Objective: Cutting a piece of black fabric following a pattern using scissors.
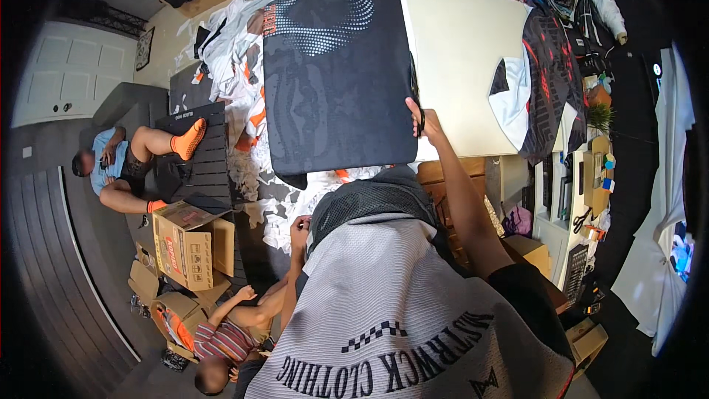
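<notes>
A large dark printed fabric panel (340, 96) lies flat on the white table (458, 66), with white dots and an orange mark near its far end. At its right edge, my right hand (425, 120) is closed around black-handled scissors (415, 83), whose dark blades run along the fabric's edge. Low beside my body, my left hand (299, 232) has its fingers curled, near white fabric scraps (277, 214). What those fingers hold, if anything, is too small to make out.
Black-and-red printed fabric (550, 81) drapes over the table's right end. Scraps heap along the left side. A cardboard box (188, 251) stands at left, near a person on a sofa (111, 162) and another person in a striped shirt (229, 340). A shelf (554, 199) stands right.
</notes>
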Available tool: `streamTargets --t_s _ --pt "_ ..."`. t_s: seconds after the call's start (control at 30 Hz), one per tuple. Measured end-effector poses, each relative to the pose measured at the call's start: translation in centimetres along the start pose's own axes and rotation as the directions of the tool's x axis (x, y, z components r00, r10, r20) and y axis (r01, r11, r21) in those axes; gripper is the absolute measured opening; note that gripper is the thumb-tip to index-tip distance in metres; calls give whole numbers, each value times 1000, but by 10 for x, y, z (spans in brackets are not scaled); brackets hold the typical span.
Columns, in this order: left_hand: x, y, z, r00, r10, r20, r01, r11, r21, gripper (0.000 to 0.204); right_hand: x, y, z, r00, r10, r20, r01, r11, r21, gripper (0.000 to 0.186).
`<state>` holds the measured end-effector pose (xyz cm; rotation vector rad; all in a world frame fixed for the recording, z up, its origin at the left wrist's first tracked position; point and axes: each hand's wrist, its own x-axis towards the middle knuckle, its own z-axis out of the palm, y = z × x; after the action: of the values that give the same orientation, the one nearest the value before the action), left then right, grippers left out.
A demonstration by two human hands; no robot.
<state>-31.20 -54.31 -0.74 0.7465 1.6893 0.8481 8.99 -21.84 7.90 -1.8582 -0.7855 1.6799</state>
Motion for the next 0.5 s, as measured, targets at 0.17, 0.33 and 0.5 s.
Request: streamTargets --t_s 0.17,0.33,0.5 --pt "-2 -6 -2 1000 13 -21 -12 1000 24 15 -5 -4 5 1000 -25 8 25 1000 -1 63" --pt "-1 1 0 1000 -6 -16 7 997 74 15 -5 -2 1 999 -51 -3 51 999 15 63" --pt "-2 0 1 999 40 -25 -40 999 27 15 -1 -1 1 999 -41 3 41 999 -13 63"
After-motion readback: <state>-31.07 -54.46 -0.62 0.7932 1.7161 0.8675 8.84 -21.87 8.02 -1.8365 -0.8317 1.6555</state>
